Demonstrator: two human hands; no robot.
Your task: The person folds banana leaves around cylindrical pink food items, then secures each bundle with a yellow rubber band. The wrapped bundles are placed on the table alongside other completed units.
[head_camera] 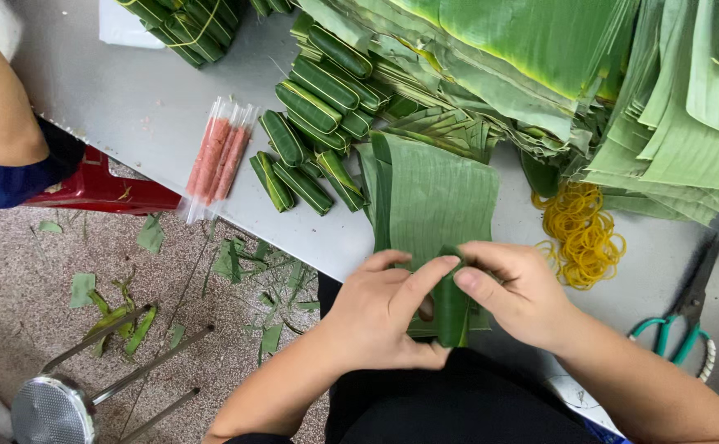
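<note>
Grey table (154,107) edge: both hands pinch a folded leaf (450,308)

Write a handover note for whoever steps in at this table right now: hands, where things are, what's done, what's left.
Left hand and right hand: both pinch a half-rolled banana leaf at the near table edge; the roll sits between the thumbs and is not closed.
Done: a pile of wrapped green rolls lies further back on the left, each already banded.
Supplies: pink sticks in clear wrap left of that pile; leaf stacks at the back; yellow rubber bands right of the leaf; scissors far right.
Left: finish rolling this one and band it; it has no band yet.
</note>
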